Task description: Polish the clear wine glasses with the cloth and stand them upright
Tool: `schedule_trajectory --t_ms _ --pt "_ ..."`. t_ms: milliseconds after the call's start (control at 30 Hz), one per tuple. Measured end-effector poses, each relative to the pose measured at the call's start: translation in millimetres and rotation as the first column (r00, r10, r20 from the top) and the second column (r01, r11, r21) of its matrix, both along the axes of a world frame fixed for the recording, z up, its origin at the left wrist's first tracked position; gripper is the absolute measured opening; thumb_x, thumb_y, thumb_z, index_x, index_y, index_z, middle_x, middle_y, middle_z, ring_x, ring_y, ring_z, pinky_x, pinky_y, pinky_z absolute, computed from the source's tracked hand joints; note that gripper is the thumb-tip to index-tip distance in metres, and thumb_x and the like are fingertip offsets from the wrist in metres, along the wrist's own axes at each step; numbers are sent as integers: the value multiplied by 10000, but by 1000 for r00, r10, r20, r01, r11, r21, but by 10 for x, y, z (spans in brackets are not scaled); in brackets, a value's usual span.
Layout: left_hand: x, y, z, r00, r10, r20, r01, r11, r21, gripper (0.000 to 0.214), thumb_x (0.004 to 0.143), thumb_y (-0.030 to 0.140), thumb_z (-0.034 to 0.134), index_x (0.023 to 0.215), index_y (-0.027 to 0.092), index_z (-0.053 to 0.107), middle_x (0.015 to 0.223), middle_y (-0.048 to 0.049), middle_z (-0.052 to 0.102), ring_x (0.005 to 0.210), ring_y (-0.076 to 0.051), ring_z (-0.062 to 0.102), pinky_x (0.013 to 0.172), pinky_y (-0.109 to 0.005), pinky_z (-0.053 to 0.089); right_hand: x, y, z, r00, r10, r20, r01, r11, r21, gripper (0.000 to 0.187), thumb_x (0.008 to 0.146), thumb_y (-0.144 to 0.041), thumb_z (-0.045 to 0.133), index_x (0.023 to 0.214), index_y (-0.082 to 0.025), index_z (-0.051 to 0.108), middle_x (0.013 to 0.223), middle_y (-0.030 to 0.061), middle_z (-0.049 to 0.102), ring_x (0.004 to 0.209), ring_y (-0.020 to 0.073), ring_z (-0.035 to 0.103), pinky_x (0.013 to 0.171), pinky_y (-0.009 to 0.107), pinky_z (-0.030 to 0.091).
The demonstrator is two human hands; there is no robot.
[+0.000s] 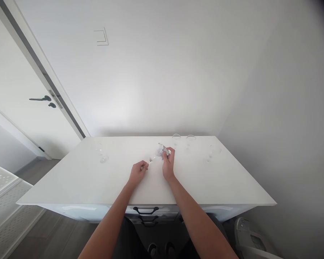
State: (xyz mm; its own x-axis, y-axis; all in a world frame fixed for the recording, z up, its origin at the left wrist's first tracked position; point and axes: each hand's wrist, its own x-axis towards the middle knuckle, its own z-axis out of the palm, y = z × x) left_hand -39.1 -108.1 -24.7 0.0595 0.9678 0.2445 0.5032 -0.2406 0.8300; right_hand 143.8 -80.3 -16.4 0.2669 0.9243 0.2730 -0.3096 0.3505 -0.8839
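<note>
A clear stemmed glass [154, 157] is held tilted on its side above the white tabletop [97, 180]. My left hand [138, 173] is closed around its foot and stem. My right hand [168, 163] is closed on a crumpled white cloth or tissue [161, 150], which is pressed at the glass's bowl. Both forearms reach in from the bottom of the view.
Other clear stemmed glasses stand on the tabletop: one at the left [100, 153], two near the back wall [176, 139] [190, 140], one at the right [212, 152]. Black drawer handles [145, 210] show below the front edge. A white door [21, 93] stands left, a perforated rack [2, 187] lower left.
</note>
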Motion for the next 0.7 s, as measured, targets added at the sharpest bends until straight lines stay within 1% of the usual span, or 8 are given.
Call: schedule_trajectory --t_ms 100,200,300,400,467,533,600,700 --pt "-18 -20 1 990 121 70 -123 992 35 382 980 519 513 803 207 644 753 -32 674 692 -184 615 671 -318 517 42 70 -47 992 -49 -121 31 989 -146 408 913 -558 682 1127 -298 452 862 -42 557 769 148 533 704 262 428" --pt "-19 -52 22 972 193 133 -204 976 73 390 991 526 506 798 210 628 759 -34 668 693 -182 624 673 -321 541 78 111 -49 971 9 -240 -67 970 -234 404 855 -542 751 981 -270 478 876 -29 582 786 155 568 680 263 445" --pt "-2 -77 51 981 134 142 -147 986 81 387 991 527 514 803 207 623 766 -30 669 692 -173 627 671 -314 549 81 96 3 917 208 -340 -273 949 -156 316 877 -531 690 943 -245 574 954 26 652 881 206 626 720 312 502" --pt "18 -92 77 986 83 143 -93 993 66 381 987 523 523 806 203 626 773 -32 670 689 -165 621 667 -310 555 59 52 69 864 391 -316 -428 902 -52 294 845 -430 674 1072 -243 679 1124 69 700 996 245 644 787 351 532" --pt "26 -95 85 979 92 184 -101 994 41 387 987 529 519 811 202 628 777 -35 665 697 -163 619 660 -307 566 41 26 96 868 418 -268 -444 895 -43 379 783 -345 732 1150 -259 690 1237 63 683 1022 236 635 794 337 527" --pt "27 -93 86 976 75 206 -82 996 25 398 981 542 523 806 201 628 770 -32 655 688 -158 604 647 -300 563 23 13 100 884 401 -242 -430 899 -82 469 754 -322 779 1208 -277 671 1239 52 673 983 216 625 770 317 519" --pt "25 -91 83 979 30 204 -34 999 17 409 977 551 528 789 200 622 762 -26 647 663 -147 572 628 -289 544 6 13 86 892 381 -243 -418 899 -128 485 759 -355 793 1216 -288 646 1119 26 679 898 193 612 739 307 514" --pt "23 -94 82 981 -45 188 45 999 5 435 990 550 517 761 193 613 749 -18 637 621 -129 527 598 -268 490 -16 24 59 896 363 -254 -410 897 -166 401 775 -430 778 1118 -281 634 950 -4 663 818 185 602 724 320 521"
